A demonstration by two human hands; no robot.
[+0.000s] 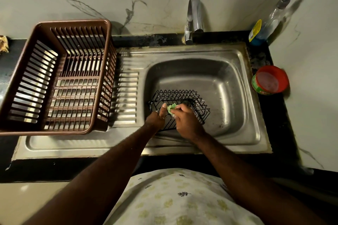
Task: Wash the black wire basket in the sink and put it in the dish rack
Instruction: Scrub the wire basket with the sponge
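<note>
black wire basket [190, 100], lying in the stainless steel sink [237, 86]: steadied at its near rim by the gripping left hand [157, 118], scrubbed with a green scouring pad [171, 108] pinched in the right hand [186, 120]; scrubbing step judged in hand, rinsing under the chrome tap [194, 18] next required, brown plastic dish rack [56, 78] afterwards.

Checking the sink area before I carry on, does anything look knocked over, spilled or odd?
Nothing stands out. The wire basket sits tilted in the sink, but only because the left hand holds it while the right hand scrubs with a green scrubber.
</note>
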